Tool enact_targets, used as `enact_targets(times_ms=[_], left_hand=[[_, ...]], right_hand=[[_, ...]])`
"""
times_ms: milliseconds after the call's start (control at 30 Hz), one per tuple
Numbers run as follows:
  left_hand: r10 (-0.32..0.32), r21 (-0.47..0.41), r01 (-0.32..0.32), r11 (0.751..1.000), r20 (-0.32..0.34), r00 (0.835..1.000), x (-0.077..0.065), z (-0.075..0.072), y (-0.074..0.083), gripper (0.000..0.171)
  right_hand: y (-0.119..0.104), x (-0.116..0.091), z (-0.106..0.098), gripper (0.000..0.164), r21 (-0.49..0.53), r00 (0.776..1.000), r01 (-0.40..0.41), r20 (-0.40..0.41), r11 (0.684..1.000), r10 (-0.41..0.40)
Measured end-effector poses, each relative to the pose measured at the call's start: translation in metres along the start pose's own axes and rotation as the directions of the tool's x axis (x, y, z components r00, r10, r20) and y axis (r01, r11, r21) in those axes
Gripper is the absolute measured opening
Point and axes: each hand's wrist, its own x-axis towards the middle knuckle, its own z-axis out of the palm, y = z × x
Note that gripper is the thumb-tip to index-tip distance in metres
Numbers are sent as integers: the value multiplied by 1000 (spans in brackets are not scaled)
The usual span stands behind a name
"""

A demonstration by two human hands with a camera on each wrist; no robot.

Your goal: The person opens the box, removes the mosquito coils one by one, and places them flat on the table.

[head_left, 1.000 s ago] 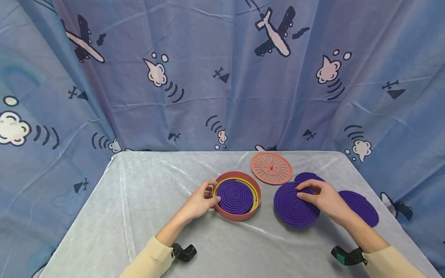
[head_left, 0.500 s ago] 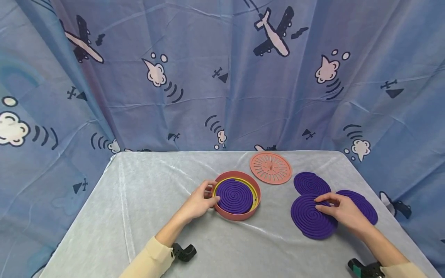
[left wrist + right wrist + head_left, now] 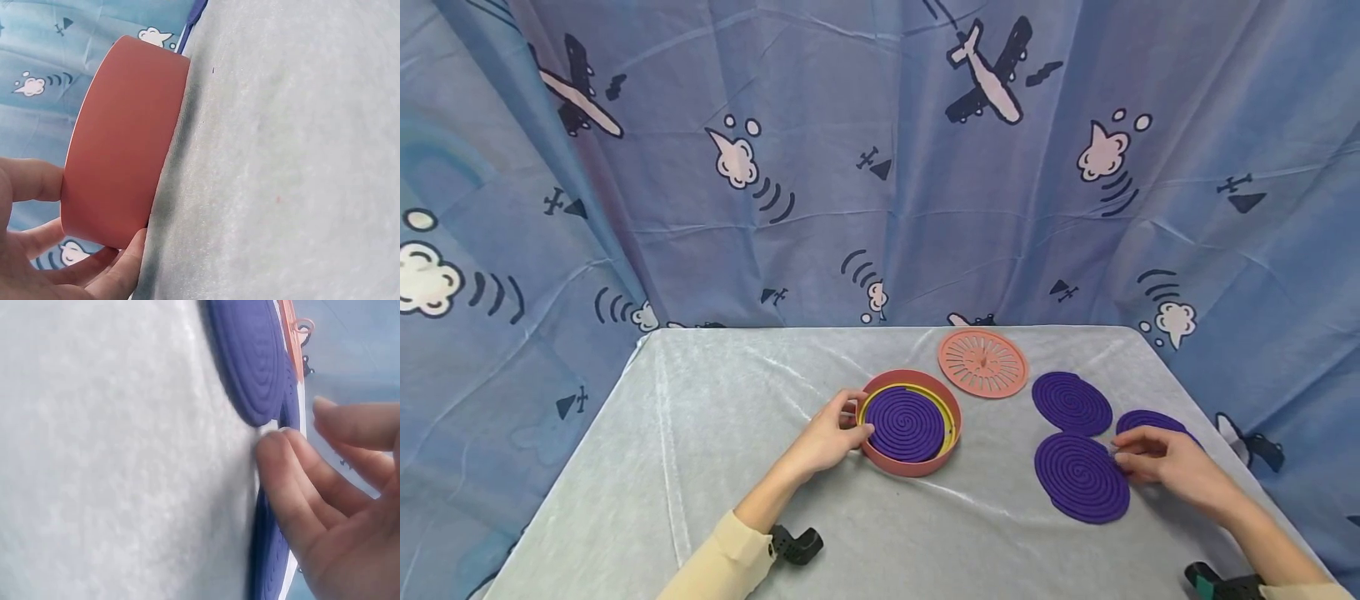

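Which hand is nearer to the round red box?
Left. The left hand holds the round red box at its left side; the right hand is off right, beside a purple coil.

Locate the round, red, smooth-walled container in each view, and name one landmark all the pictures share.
Head: the round, red, smooth-walled container sits just right of centre, below mid-height, with the left hand at its left rim.
Left wrist: its outer wall stands left of centre, seen side-on.
Right wrist: not in it.
Shared landmark: the pale grey cloth table cover, filling the right of the left wrist picture and the left of the right wrist picture.
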Motion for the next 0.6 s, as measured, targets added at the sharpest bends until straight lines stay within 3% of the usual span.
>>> enact_targets(times_ms=[267,600], left_hand=[[5,-6,-5,1000,-2,1000,-1,-1,0,49],[30,-37,-30,999,-8,1000,0,1,-1,47]], right_hand=[[-10,4,3,39,-47,1000,9,-27,999,-10],[-18,18,19,27,-246,987,122,-70,962,-143]])
